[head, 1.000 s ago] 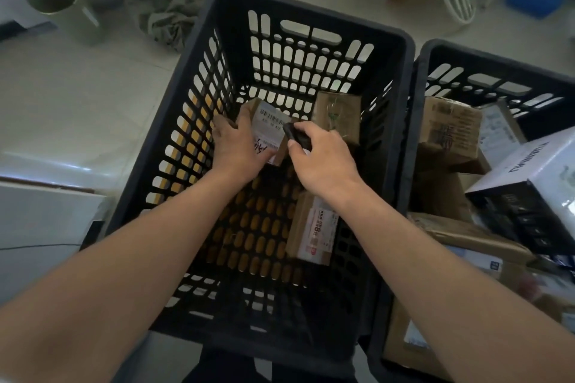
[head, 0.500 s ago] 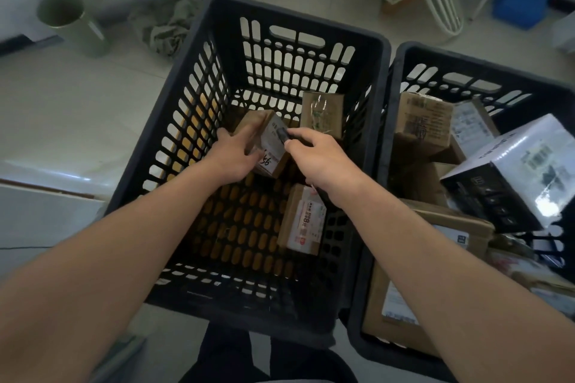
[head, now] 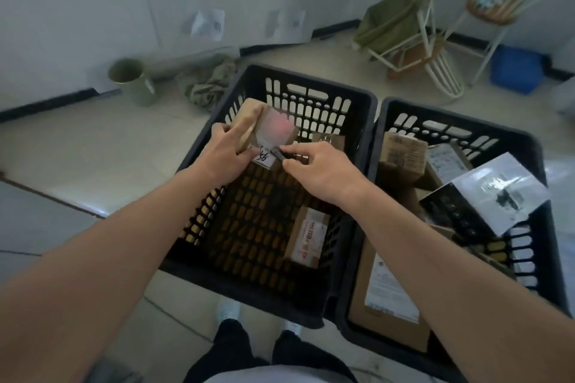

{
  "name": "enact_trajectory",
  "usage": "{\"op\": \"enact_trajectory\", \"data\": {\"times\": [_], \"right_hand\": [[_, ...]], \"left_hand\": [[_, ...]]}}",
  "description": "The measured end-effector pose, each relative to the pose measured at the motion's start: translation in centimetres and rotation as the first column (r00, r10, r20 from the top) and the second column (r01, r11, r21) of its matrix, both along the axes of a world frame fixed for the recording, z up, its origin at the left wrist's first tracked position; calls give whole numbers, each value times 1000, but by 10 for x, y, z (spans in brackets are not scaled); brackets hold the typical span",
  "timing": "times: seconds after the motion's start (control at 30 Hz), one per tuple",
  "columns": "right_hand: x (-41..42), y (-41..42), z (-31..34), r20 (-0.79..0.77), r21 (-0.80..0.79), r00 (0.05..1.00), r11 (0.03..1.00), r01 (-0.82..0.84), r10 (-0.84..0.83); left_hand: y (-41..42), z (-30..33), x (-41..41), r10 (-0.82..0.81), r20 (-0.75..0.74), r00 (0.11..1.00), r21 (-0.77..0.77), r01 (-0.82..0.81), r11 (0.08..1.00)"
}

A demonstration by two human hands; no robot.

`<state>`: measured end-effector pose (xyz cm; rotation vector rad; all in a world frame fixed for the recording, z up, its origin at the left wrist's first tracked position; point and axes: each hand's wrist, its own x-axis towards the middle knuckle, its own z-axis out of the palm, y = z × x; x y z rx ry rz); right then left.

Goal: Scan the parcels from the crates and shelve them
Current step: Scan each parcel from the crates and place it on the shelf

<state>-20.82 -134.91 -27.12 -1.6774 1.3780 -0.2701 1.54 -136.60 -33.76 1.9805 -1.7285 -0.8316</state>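
Fingers round parcel edge

A small brown parcel is held up over the left black crate, its white label glowing red. Two more brown parcels lie inside that crate. The right crate is packed full of boxes.

Floor: pale tiles. Walls: white, with dark skirting and two paper sheets stuck low. A green bin and crumpled cloth lie by the wall. Far right corner: white wire chair under olive fabric, stool, blue box.
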Motion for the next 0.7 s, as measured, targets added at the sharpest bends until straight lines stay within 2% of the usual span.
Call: {"op": "enact_trajectory", "data": {"times": [0.2,0.33,0.47,0.7], "right_hand": [[-16,9,40,-57,-46,997,998,-48,46],[-22,15,64,-76,-53,994,995,-80,76],[-25,19,82,-45,-76,993,991,-110,107],[-25,28,107,-93,-109,986,983,-150,140]], "left_hand": [[2,32,4,0,-29,1000,-175,-5,985],[0,52,3,13,-59,998,-228,-27,973],[0,67,2,36,-28,999,-270,-42,962],[10,92,5,55,-2,998,-330,-52,943]]}}
